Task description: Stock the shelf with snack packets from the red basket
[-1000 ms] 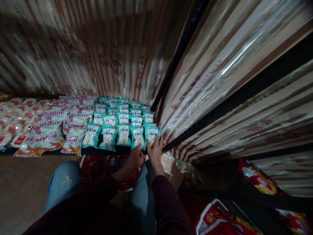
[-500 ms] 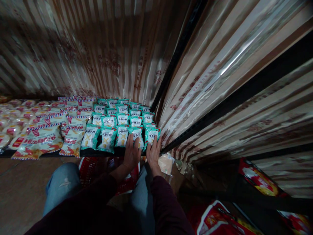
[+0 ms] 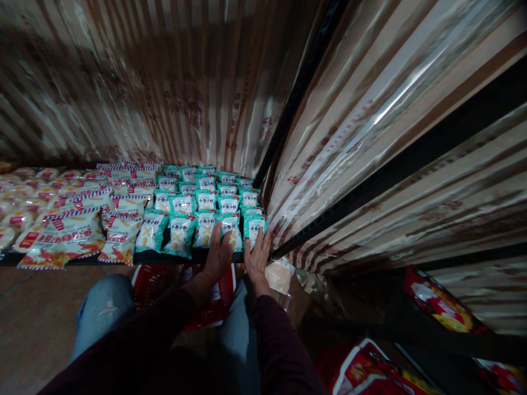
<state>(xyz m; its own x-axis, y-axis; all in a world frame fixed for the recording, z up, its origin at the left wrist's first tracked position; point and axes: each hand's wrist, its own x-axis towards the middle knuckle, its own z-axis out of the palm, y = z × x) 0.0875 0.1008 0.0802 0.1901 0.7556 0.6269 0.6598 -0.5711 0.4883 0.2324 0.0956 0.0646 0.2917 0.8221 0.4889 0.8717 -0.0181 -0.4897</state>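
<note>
Several rows of small green-and-white snack bags (image 3: 179, 233) stand on a dark shelf (image 3: 160, 258). My left hand (image 3: 218, 258) is open at the shelf's front edge, its fingers by the lower part of a front-row snack bag (image 3: 229, 225). My right hand (image 3: 258, 262) lies open against the rightmost front snack bag (image 3: 252, 221), fingers stretched up over its lower half. Neither hand is wrapped round a bag. To the left are larger snack bags with striped edges (image 3: 76, 233).
Round wrapped pastries (image 3: 20, 219) fill the shelf's far left. Below the shelf, between my knees, stands a red basket (image 3: 144, 285). A black post (image 3: 284, 109) and a slanted black bar (image 3: 370, 181) border the right side. Red packages (image 3: 440, 302) lie lower right.
My left hand has drawn back slightly down and left from its bag. The right hand stays at the rightmost bag, which has shifted slightly left.
</note>
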